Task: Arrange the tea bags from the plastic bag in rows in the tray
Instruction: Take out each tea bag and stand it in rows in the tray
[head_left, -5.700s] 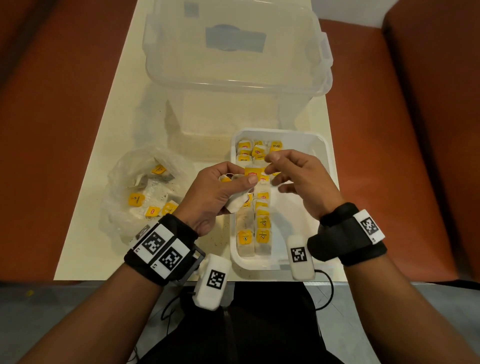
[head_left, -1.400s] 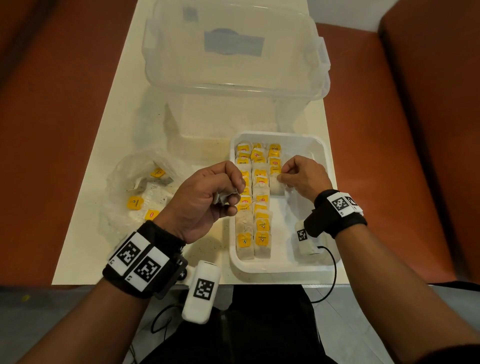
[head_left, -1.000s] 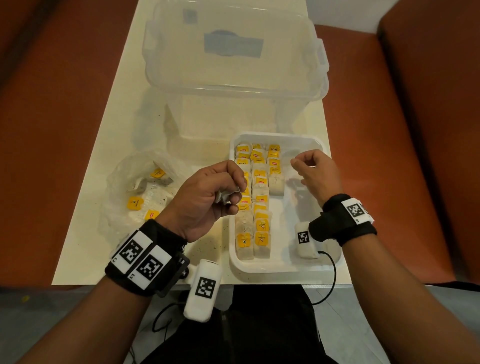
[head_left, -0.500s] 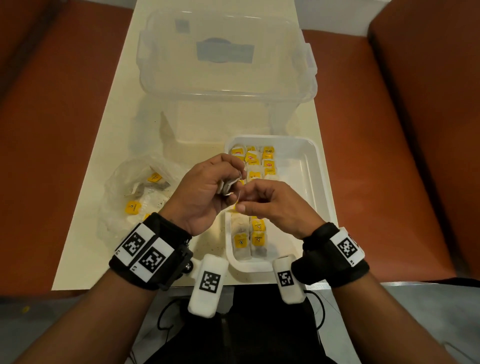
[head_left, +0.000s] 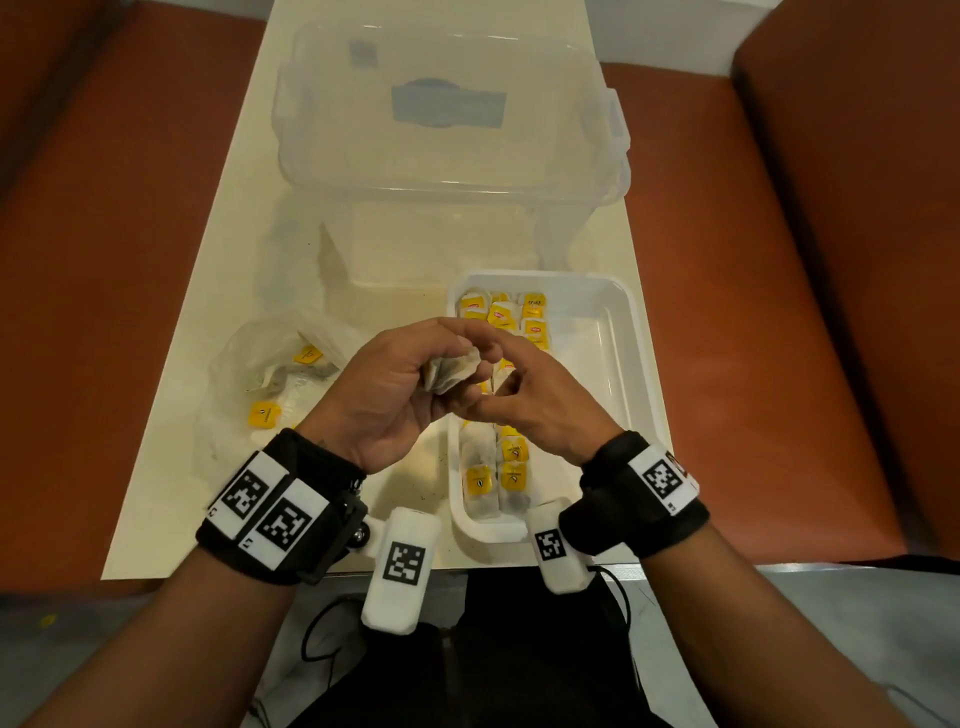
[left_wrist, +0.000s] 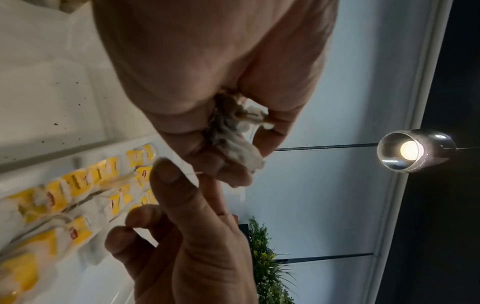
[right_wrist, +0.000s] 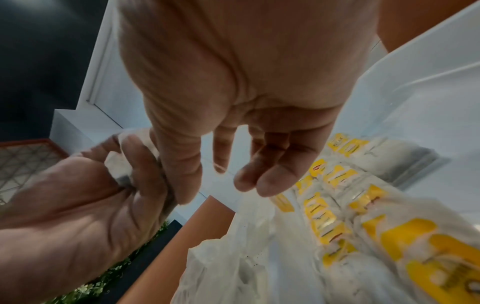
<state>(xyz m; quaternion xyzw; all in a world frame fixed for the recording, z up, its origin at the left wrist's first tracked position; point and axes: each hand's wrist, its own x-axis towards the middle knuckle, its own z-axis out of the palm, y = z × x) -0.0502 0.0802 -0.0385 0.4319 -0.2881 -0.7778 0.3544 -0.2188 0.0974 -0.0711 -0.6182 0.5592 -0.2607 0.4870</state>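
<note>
My left hand (head_left: 457, 374) grips a small crumpled bunch of white tea bags (head_left: 451, 370) just above the left edge of the white tray (head_left: 644, 364). In the left wrist view the bunch (left_wrist: 233, 142) sits between thumb and curled fingers. My right hand (head_left: 488, 387) meets it from the right; its thumb (left_wrist: 166, 174) and forefinger pinch a thin string that comes off the bunch. Rows of yellow-tagged tea bags (head_left: 501, 314) fill the tray's left part, partly hidden by my hands. The plastic bag (head_left: 260, 395) lies to the left with a few bags inside.
A large clear storage box (head_left: 447, 119) stands behind the tray on the cream table (head_left: 171, 499). Red-brown seats (head_left: 805, 312) flank the table on both sides. The tray's right half (head_left: 592, 364) holds no bags. Wrist cameras and cables hang at the table's near edge.
My right hand left the third row in the tray, where it had set a tea bag down, and came back left to the bunch. The left hand stayed put, still holding the bunch.
</note>
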